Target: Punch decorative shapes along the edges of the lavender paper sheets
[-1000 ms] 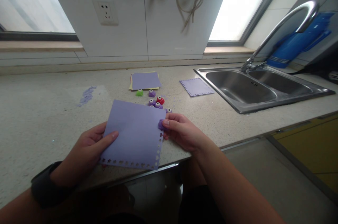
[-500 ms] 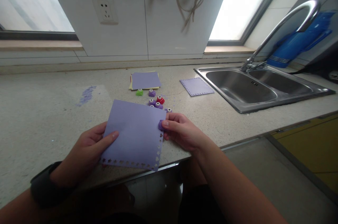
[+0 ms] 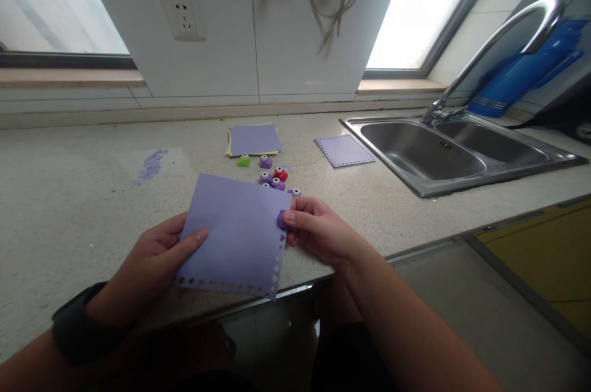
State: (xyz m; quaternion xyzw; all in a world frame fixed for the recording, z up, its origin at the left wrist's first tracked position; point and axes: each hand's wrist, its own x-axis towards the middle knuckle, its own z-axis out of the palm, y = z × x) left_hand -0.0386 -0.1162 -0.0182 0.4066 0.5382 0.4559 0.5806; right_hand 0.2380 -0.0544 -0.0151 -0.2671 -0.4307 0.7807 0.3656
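Note:
A square sheet of purple paper (image 3: 235,232) is held above the counter's front edge. Small cut-out shapes run along its bottom edge and up the lower part of its right edge. My left hand (image 3: 161,256) grips the sheet's left side, thumb on top and fingers underneath. At the right edge, my right hand (image 3: 318,229) pinches a small purple craft punch (image 3: 282,220), which sits on the paper just above the last heart-shaped hole. Behind the sheet lie several more punches: a green one (image 3: 244,160), a red one (image 3: 281,174) and purple ones (image 3: 265,162).
A stack of coloured paper (image 3: 255,140) lies toward the wall. A purple sheet with punched borders (image 3: 345,151) rests beside the steel sink (image 3: 415,149). Purple paper bits (image 3: 151,166) are scattered at left. A faucet (image 3: 494,41) and a blue jug (image 3: 526,72) stand at right.
Almost nothing differs. Both hands, the sheet and the punch stay in nearly the same place, with only a very slight shift of the view.

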